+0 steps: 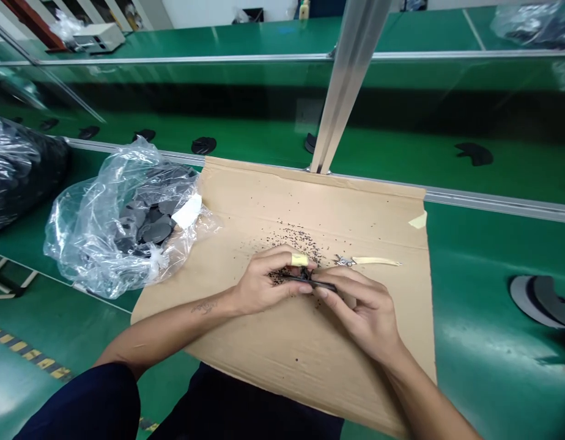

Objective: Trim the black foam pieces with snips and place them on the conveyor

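My left hand (268,278) and my right hand (362,299) meet above the cardboard sheet (264,342), both closed on one thin black plastic part (326,285) seen nearly edge-on. Yellow tape is wrapped round a finger of the left hand. A small dark raised piece shows on the part between the fingertips; its detail is too small to tell. Many tiny black bits (301,238) lie scattered on the cardboard just beyond the hands. Behind the right hand rests a pair of nippers (376,261) with cream-coloured handles.
An open clear plastic bag (94,226) of black disc-like parts (156,229) stands at left, beside a black bag (21,165). A metal post (351,85) rises at the cardboard's back edge. Black parts (475,154) lie on the green belt behind; more curved pieces (546,299) sit at right.
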A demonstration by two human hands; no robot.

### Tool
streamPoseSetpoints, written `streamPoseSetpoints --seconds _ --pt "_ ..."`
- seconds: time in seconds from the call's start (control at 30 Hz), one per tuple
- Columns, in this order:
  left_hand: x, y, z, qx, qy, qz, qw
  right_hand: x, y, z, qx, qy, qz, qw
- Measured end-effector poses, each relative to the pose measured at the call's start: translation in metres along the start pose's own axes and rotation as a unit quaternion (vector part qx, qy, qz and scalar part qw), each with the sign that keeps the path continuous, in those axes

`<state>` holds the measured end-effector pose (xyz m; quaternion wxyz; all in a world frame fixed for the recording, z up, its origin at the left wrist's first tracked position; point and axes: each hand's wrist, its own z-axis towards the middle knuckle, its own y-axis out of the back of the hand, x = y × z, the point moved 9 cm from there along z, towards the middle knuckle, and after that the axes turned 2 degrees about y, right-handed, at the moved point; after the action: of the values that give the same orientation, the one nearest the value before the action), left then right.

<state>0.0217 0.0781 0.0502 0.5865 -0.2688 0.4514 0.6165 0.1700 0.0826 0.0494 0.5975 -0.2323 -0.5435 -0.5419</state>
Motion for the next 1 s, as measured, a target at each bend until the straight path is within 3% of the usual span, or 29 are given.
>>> streamPoseSetpoints --seconds 0.17,0.53,1.0 --pt "-0.016 -0.001 0.001 0.026 -0.068 0.018 0.997 0.005 0.001 -0.005 -0.009 0.055 -0.025 0.998" --pt "-0.032 -0.003 0.0 0.057 -0.156 0.086 0.982 0.007 -0.002 -0.011 0.003 0.105 -0.052 0.993" --pt "-0.037 0.0 -0.001 0.045 -0.166 0.101 0.98 0.012 -0.004 -0.011 0.017 0.118 -0.042 0.992"
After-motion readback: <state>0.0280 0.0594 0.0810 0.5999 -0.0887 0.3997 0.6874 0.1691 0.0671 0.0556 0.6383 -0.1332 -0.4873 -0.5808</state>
